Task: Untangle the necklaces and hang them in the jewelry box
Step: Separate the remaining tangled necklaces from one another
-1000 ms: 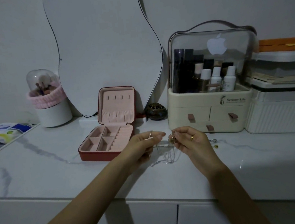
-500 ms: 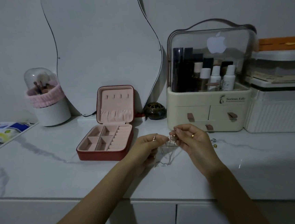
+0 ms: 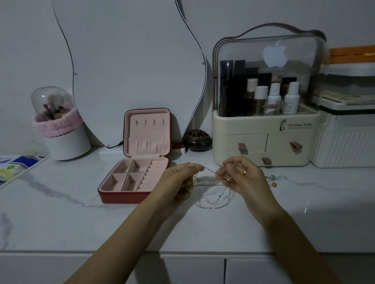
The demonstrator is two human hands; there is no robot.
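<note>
Marble counter [image 3: 53,221]: both hands pinch tangled necklaces [image 3: 212,198]; left hand [image 3: 178,181] lies nearer the open jewelry box [image 3: 137,180], right hand [image 3: 241,175] farther.

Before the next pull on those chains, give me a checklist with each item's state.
1. Left hand pinches a chain: ok.
2. Right hand grips the tangled necklaces: ok.
3. Chains separated: not ok, loops hang together over the countertop.
4. Jewelry box open, lid upright: ok.
5. Lid hooks free: ok, nothing hangs there.
6. Where the knot sits: cannot tell.
</note>
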